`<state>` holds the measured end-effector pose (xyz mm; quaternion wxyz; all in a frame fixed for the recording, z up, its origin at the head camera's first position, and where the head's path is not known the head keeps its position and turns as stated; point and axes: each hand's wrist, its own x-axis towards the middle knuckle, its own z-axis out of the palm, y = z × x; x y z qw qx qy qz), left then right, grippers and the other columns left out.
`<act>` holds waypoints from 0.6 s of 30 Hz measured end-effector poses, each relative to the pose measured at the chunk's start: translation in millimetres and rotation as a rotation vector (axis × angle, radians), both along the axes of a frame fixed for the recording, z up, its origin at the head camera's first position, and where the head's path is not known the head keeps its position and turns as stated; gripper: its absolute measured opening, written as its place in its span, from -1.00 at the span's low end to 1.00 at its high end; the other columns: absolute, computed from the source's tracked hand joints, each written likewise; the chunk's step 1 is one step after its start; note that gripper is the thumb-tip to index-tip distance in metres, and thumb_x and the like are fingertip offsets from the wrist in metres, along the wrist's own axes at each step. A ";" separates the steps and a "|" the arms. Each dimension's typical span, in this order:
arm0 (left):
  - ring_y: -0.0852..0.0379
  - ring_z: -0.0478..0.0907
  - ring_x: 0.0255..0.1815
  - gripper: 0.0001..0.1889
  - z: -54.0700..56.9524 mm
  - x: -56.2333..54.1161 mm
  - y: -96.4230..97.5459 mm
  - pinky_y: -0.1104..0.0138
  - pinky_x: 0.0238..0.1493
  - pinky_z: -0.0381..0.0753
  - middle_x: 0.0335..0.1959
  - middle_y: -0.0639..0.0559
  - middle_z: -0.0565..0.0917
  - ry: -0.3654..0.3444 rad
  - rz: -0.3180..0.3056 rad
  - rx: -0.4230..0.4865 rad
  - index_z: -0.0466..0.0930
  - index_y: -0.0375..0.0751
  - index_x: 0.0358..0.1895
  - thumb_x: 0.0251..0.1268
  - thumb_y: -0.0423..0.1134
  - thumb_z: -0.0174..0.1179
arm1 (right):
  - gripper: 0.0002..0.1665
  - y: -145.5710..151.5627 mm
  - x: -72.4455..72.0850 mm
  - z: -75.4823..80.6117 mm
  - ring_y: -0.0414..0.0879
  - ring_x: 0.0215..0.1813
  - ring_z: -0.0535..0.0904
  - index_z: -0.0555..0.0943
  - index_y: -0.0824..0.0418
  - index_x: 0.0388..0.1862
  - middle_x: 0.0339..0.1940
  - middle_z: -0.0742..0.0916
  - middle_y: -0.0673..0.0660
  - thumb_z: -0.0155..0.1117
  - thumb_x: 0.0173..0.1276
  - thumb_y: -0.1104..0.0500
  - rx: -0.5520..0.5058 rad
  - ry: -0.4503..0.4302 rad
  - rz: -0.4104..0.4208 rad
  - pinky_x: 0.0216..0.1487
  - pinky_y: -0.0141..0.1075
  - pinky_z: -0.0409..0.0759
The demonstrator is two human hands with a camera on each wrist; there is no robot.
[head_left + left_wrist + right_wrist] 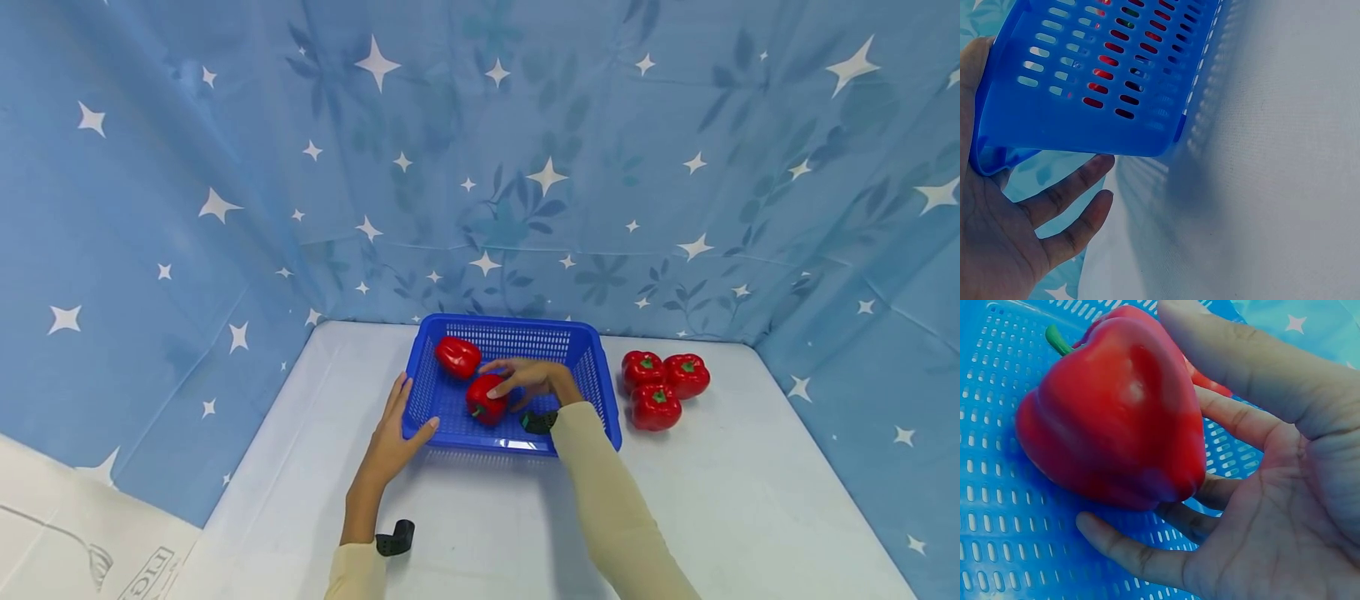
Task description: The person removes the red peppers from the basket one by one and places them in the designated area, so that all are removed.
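My right hand (pixel 531 377) is inside the blue plastic basket (pixel 513 446), thumb and fingers around a red bell pepper (pixel 487 400). In the right wrist view this bell pepper (pixel 1116 412) tilts with its green stem to the upper left. The thumb lies along its top; some fingers pass behind it, partly hidden. Another red bell pepper (pixel 457 357) lies on its side in the basket's back left. My left hand (pixel 392 437) rests at the basket's front left corner. Two of its fingers (pixel 1066 194) extend loosely below the rim in the left wrist view.
Three red bell peppers (pixel 655 407) stand clustered on the white table (pixel 757 467) to the right of the basket. A blue star-patterned curtain (pixel 480 167) hangs behind the table and along both sides. Small black devices (pixel 396 538) are on the wrists.
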<state>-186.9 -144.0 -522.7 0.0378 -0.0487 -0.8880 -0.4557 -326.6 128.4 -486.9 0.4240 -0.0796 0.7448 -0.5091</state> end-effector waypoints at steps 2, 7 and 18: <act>-0.12 -0.11 0.63 -0.04 -0.2 0.2 0.1 -0.18 0.43 0.12 0.63 0.21 -0.19 -0.001 -0.001 0.000 -0.11 0.05 0.59 0.25 0.25 0.18 | -0.23 -1.1 0.7 -0.2 0.29 0.40 0.30 0.37 0.04 0.42 0.47 0.22 0.30 0.41 0.24 0.15 0.005 -0.006 -0.004 0.13 0.20 0.59; -0.13 -0.10 0.62 -0.03 -0.2 1.4 0.5 -0.19 0.42 0.15 0.63 0.19 -0.18 -0.009 0.003 -0.002 -0.12 0.07 0.59 0.24 0.27 0.18 | -0.25 -2.9 1.2 -2.3 0.25 0.39 0.32 0.42 -0.02 0.37 0.45 0.26 0.26 0.46 0.19 0.14 0.026 -0.013 -0.007 0.11 0.17 0.61; -0.12 -0.11 0.63 -0.03 -0.4 -0.9 -0.5 -0.18 0.42 0.14 0.63 0.25 -0.21 -0.012 -0.002 0.006 -0.13 0.09 0.59 0.23 0.30 0.16 | -0.19 -7.3 3.6 -0.1 0.23 0.39 0.34 0.38 -0.05 0.39 0.41 0.35 0.21 0.49 0.16 0.12 0.073 -0.006 0.003 0.15 0.17 0.59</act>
